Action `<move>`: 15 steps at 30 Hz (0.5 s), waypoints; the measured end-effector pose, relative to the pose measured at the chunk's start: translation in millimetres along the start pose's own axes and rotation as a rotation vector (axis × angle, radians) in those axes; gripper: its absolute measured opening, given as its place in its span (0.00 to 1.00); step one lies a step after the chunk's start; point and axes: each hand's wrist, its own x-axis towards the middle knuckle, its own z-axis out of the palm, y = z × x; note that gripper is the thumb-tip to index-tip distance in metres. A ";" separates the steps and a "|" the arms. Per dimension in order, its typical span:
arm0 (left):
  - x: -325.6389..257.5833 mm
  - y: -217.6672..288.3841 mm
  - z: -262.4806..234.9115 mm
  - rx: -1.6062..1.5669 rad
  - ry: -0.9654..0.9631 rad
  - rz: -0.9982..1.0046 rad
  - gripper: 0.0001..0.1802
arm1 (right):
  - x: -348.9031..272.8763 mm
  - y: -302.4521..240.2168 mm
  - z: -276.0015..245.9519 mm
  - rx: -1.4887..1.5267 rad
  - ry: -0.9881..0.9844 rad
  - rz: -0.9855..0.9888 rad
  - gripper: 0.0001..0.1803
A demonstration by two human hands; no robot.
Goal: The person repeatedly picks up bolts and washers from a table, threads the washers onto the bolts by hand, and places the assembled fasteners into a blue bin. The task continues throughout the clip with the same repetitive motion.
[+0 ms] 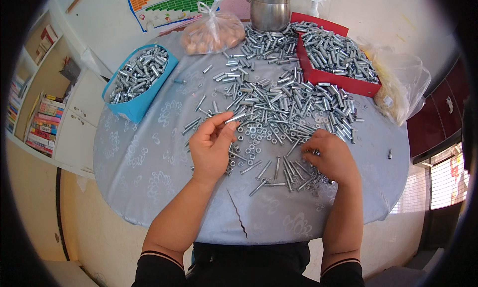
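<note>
My left hand (211, 146) pinches a short silver metal sleeve (236, 118) between thumb and fingers, above the near left side of the hardware pile. Lower and to the right, my right hand (328, 155) has its fingers curled down at the pile's right edge. Whatever is between those fingertips is hidden. Loose bolts (288, 172) lie just below and left of it, beside small washers (313, 186). Nuts and washers (256, 132) are scattered between the two hands, with many metal sleeves (294, 95) heaped behind them.
A blue container (139, 109) of assembled anchors stands at the left. At the back are a tied bag of eggs (211, 35), a steel pot (270, 10) and a red box (343, 87) full of metal parts. A plastic bag (403, 82) sits at the right edge of the cloth-covered table (139, 187).
</note>
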 end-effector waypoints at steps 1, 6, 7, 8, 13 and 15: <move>-0.5 0.2 0.5 -0.004 -0.016 -0.010 0.13 | -0.1 0.2 4.0 -0.021 0.038 -0.009 0.07; -7.2 2.1 8.5 -0.019 -0.074 -0.029 0.13 | -2.7 -5.2 4.6 -0.127 0.070 0.007 0.05; -7.3 1.2 8.2 -0.020 -0.083 -0.023 0.13 | -2.2 -4.7 5.5 -0.143 0.051 0.004 0.05; -7.2 -0.5 7.7 -0.021 -0.092 -0.016 0.13 | -1.8 -4.5 6.0 -0.159 0.032 0.002 0.05; -7.1 2.0 7.1 -0.025 -0.116 -0.038 0.12 | 0.6 -9.8 5.6 -0.151 0.010 0.039 0.05; -8.3 1.1 9.7 -0.070 -0.135 -0.042 0.12 | 0.9 -10.1 6.0 -0.140 0.012 0.047 0.06</move>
